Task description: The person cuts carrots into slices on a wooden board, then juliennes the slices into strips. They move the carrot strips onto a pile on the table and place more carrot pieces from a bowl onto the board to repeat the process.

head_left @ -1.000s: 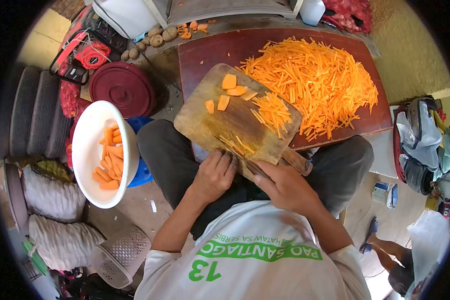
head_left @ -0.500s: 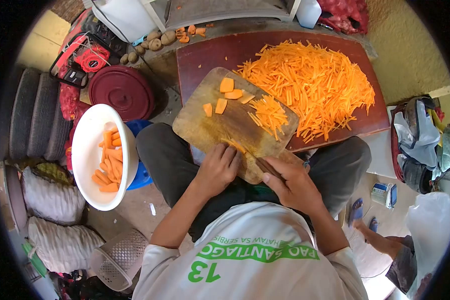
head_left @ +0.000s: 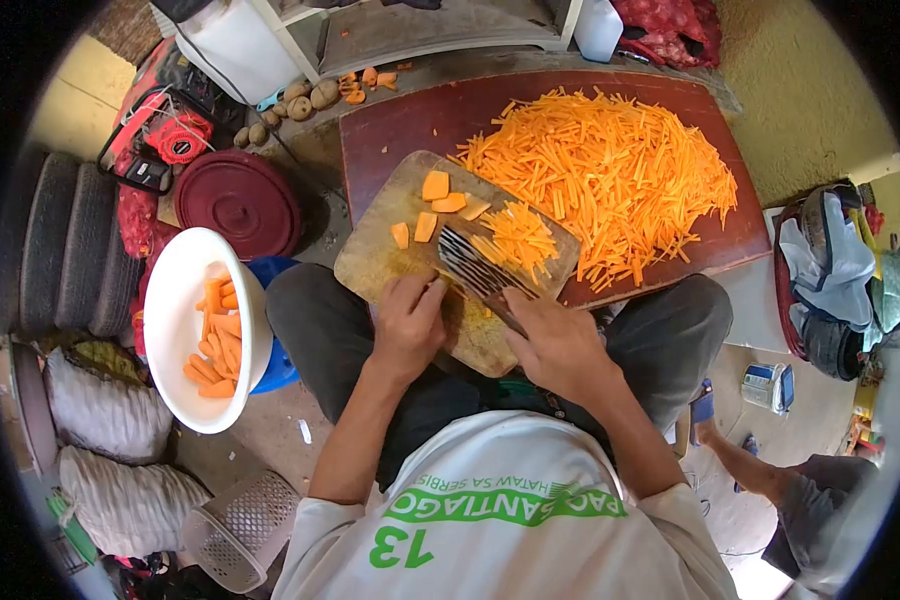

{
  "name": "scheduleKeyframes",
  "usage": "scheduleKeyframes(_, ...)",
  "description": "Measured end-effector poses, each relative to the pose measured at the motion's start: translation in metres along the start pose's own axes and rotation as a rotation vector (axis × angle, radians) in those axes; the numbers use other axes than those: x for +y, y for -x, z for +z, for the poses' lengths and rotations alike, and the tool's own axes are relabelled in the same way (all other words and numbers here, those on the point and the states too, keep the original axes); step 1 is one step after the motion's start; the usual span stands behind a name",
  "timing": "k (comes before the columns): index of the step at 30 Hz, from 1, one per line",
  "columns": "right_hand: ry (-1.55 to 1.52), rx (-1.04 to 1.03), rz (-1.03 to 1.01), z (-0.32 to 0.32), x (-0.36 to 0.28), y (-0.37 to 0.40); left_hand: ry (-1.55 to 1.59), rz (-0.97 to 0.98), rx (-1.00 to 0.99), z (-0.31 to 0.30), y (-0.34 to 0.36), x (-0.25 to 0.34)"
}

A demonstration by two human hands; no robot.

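Found five carrot slices lying uncut toward the far left of the chopping board, apart from a small heap of cut strips on the right side of the same board. Noted a clear change at the knife: set edge-down at a carrot piece half a second ago, now turned with its broad, streaked face upward and raised toward the small heap, just beside it. Judged a pause in the slicing, probably for handling freshly cut strips. Observed the right hand wrapped firmly around the knife handle. Observed the left hand with fingers curled down at the near part of the board, just left of the blade. Cannot tell of any piece pinched under those fingertips. Recorded no visible change in the five slices.

Located the board partly over the red bench, reaching back above the lap. Found the large pile of carrot strips on the bench beyond, much bigger than the heap on the board. Further out, to the left, sighted peeled carrots in a white basin, awaiting cutting by all appearance.
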State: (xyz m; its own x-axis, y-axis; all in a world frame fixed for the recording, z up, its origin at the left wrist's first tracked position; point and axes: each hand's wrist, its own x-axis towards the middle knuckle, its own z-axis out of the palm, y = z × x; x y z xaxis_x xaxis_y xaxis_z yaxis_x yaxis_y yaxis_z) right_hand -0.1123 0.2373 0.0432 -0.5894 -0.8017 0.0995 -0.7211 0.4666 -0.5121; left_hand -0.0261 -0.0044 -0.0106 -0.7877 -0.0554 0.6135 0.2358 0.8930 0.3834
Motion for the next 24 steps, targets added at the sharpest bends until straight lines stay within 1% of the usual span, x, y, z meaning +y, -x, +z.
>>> scheduleKeyframes(1, 0.064, -0.05, -0.005, 0.007, 0.002, -0.004, 0.0, -0.032, 0.014, 0.001, 0.002, -0.002)
scheduleKeyframes(5, 0.149, 0.003, -0.157, 0.027, 0.007, -0.013, 0.008, -0.093, 0.03, 0.006, 0.004, -0.009)
scheduleKeyframes(11, 0.102, -0.042, -0.089, 0.017, 0.0, -0.01, 0.026, -0.119, 0.01, 0.006, 0.001, -0.008)
scheduleKeyframes(14, 0.075, -0.034, -0.094, 0.01, -0.001, -0.008, 0.018, -0.118, 0.006, 0.005, 0.001, -0.009)
scheduleKeyframes(17, 0.146, -0.052, -0.12, 0.007, -0.005, -0.007, 0.03, -0.131, -0.004, 0.005, 0.001, -0.009)
scheduleKeyframes(20, 0.192, -0.074, -0.074, 0.007, -0.01, -0.002, 0.04, -0.135, -0.025, 0.004, 0.002, -0.01)
scheduleKeyframes(21, 0.181, -0.052, -0.071, 0.001, -0.012, 0.001, 0.047, -0.133, -0.019, 0.004, 0.002, -0.009)
scheduleKeyframes(24, 0.12, 0.128, -0.061, -0.032, -0.023, 0.021, 0.053, -0.133, -0.013, 0.002, -0.001, -0.007)
